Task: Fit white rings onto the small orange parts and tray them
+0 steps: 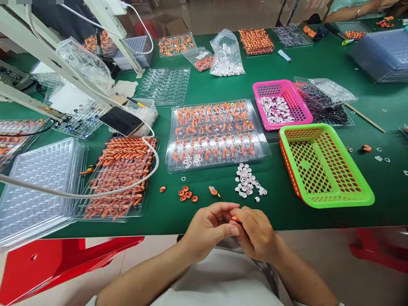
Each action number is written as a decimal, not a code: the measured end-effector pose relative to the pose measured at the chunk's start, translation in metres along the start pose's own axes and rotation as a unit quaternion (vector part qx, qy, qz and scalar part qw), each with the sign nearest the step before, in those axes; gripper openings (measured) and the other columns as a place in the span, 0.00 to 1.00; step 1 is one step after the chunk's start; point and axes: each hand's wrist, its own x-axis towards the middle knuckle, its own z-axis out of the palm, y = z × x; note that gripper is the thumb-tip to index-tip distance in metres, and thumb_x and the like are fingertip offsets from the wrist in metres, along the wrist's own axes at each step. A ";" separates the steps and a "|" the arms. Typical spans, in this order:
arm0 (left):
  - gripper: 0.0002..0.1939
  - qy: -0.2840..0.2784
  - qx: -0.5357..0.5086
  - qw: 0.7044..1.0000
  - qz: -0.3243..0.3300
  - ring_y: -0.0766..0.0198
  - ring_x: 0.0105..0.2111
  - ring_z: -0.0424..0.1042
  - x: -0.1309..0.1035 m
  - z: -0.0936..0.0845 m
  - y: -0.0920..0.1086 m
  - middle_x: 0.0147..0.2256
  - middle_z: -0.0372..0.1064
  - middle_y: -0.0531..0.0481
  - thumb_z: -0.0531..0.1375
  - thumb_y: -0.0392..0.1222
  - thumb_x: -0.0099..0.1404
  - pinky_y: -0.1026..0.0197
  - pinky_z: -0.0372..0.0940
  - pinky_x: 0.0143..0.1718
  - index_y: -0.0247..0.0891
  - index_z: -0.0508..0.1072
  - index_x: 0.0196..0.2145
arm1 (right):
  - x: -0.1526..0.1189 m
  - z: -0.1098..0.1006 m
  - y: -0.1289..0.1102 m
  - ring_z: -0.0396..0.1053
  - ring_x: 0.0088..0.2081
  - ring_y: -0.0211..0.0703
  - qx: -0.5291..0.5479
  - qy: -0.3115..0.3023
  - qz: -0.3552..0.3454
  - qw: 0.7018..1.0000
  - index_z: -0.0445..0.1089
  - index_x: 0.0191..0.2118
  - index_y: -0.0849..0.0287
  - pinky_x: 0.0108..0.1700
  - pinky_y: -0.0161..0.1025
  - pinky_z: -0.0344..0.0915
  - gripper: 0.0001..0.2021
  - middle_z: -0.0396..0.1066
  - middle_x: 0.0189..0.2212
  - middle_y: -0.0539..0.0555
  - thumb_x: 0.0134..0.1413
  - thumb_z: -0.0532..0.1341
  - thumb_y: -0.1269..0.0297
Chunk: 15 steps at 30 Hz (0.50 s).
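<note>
Close to the table's front edge, my left hand [212,231] and my right hand [257,233] meet fingertip to fingertip. Both are closed around a small copper-orange part [235,219], mostly covered by the fingers. Just beyond them lie a loose orange piece with a yellow tip [213,191], a cluster of small orange rings or caps [188,194] and a pile of small white discs [247,180]. Behind these, a clear tray [219,165] carries rows of orange curved pieces, with small white rings at its front left.
A lime-green basket [360,187] stands at right, behind it a pink basket [306,112] with white discs. At left are a tray of orange pieces [117,178], stacked clear trays [41,178] and a white cable [156,163]. A co-worker's arm [347,13] shows at upper right.
</note>
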 end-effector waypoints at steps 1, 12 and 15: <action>0.20 0.001 -0.002 1.000 0.000 0.65 0.33 0.72 -0.001 0.000 0.000 0.30 0.76 0.49 0.74 0.36 0.46 0.62 0.68 0.38 0.38 0.81 0.39 | 0.001 0.000 -0.001 0.70 0.28 0.42 0.000 -0.002 -0.002 1.000 0.63 0.48 0.64 0.28 0.38 0.64 0.10 0.73 0.30 0.56 0.65 0.50 0.70; 0.20 0.011 -0.007 1.000 0.005 0.66 0.31 0.71 -0.006 -0.002 0.001 0.29 0.74 0.51 0.75 0.38 0.45 0.63 0.69 0.37 0.37 0.80 0.38 | 0.004 0.005 -0.006 0.67 0.26 0.41 0.003 0.018 -0.019 1.000 0.63 0.49 0.66 0.27 0.37 0.63 0.12 0.72 0.29 0.56 0.63 0.51 0.72; 0.20 0.011 -0.004 1.000 0.007 0.67 0.31 0.71 -0.006 -0.003 0.001 0.29 0.74 0.51 0.75 0.37 0.46 0.62 0.69 0.37 0.36 0.79 0.39 | 0.004 0.006 -0.006 0.68 0.26 0.42 0.008 0.021 -0.019 1.000 0.64 0.50 0.66 0.27 0.38 0.63 0.12 0.73 0.29 0.56 0.63 0.51 0.72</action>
